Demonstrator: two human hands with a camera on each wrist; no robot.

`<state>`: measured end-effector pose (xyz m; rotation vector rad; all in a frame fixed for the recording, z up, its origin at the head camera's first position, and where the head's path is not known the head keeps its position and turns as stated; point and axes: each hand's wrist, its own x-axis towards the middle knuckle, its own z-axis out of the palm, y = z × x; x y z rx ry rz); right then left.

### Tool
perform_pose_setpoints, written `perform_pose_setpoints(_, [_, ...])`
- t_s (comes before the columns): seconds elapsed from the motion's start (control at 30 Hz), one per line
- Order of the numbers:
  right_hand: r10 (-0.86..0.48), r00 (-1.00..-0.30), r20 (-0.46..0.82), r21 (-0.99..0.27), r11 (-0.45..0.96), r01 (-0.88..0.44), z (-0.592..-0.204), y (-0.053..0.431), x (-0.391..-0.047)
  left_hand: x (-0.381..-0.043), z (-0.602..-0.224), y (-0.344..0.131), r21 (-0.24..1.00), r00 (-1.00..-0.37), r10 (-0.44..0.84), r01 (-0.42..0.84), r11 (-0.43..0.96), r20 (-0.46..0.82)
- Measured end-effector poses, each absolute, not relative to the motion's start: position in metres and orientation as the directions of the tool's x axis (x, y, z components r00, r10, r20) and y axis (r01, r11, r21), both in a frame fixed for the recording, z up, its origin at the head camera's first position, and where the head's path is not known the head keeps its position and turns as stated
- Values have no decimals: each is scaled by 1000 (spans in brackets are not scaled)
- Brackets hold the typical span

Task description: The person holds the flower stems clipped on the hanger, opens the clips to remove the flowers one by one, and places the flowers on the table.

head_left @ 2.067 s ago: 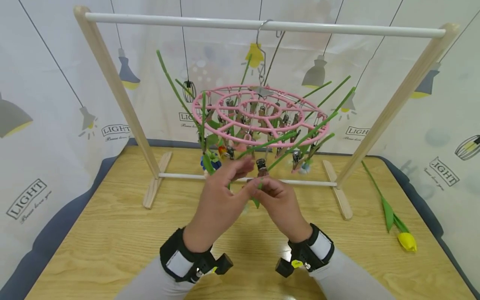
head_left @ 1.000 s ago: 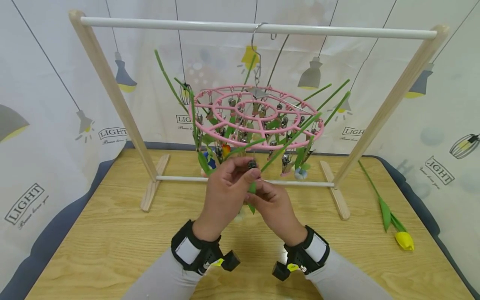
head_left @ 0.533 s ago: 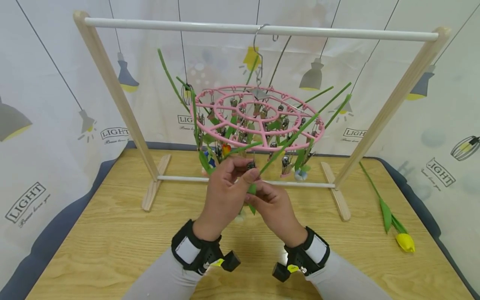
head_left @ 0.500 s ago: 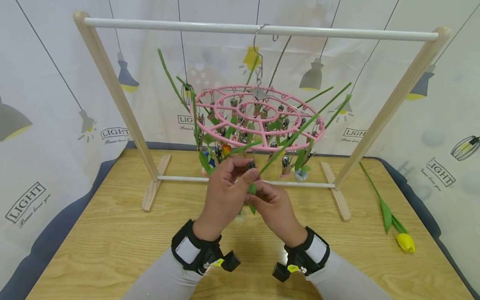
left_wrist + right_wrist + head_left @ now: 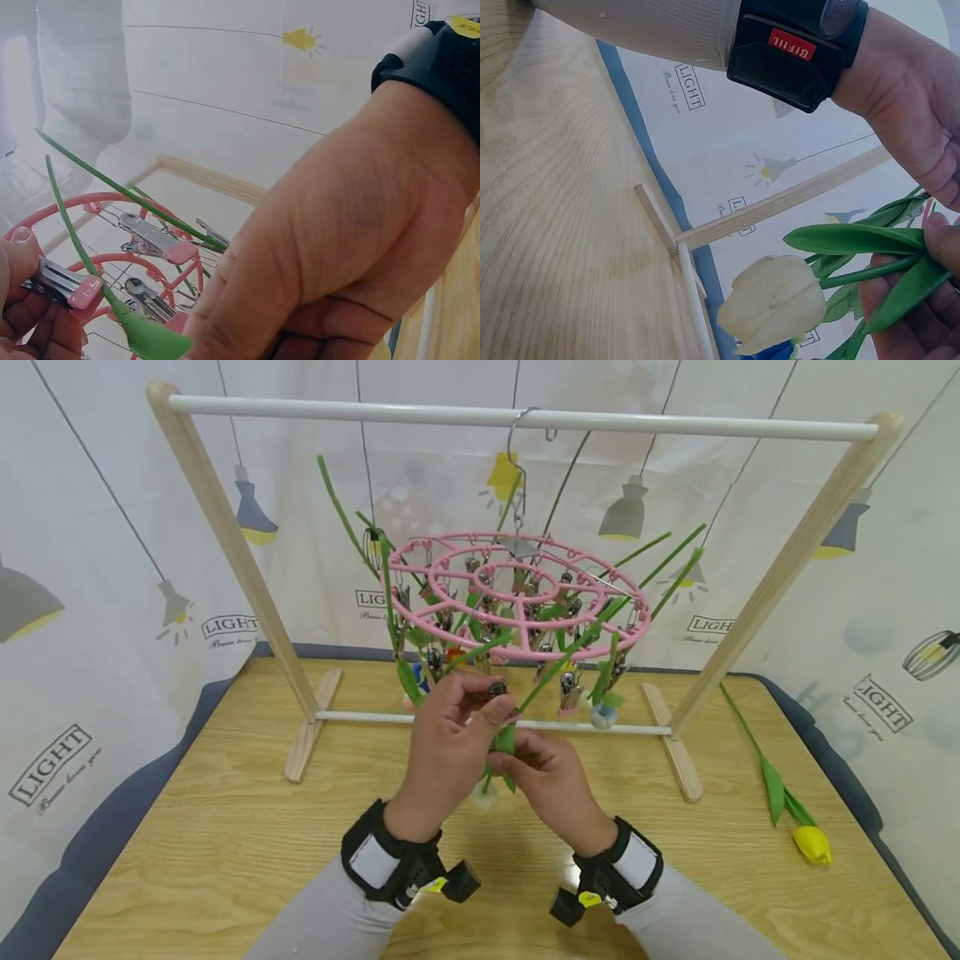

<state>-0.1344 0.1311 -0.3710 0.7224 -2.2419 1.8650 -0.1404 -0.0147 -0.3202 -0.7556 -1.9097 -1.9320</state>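
My left hand (image 5: 450, 743) pinches a metal clip (image 5: 56, 281) with pink tips, below the front of a pink round clip hanger (image 5: 525, 653). My right hand (image 5: 551, 781) is just below, holding the green stem and leaves of a white tulip (image 5: 772, 304) between thumb and fingers. The bloom points down. In the left wrist view the green stem (image 5: 75, 232) runs beside the clip's pink tips; whether they grip it I cannot tell. Other clips around the hanger carry flowers upside down, among them a pale blue one (image 5: 603, 717), their stems slanting up past the ring.
The hanger hooks over the white bar (image 5: 337, 407) of a wooden-legged stand (image 5: 232, 552) on a wood-grain table (image 5: 210, 827). A yellow tulip (image 5: 812, 843) lies on the table at the right. A lamp-print cloth (image 5: 825, 610) hangs behind.
My left hand's fingers, raised beside the clip at first, have closed on it. Both hands have since stayed close together, and more of the white bloom shows below them. The hanger has turned slightly.
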Motion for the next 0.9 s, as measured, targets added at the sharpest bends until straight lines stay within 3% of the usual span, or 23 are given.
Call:
perform_pose_setpoints(0.23, [-272, -897, 349, -907, 144, -396, -385, 140, -135, -147, -329, -14, 805, -796, 124, 587, -83, 593])
perform_pose_setpoints(0.53, [-302, -889, 344, -904, 149, -400, -402, 151, -132, -139, -319, -13, 846, -844, 88, 517, -132, 529])
perform_pose_setpoints(0.9, [-356, -844, 402, -853, 191, -486, -378, 158, -103, -130, -305, -15, 840, -833, 114, 539, -55, 542])
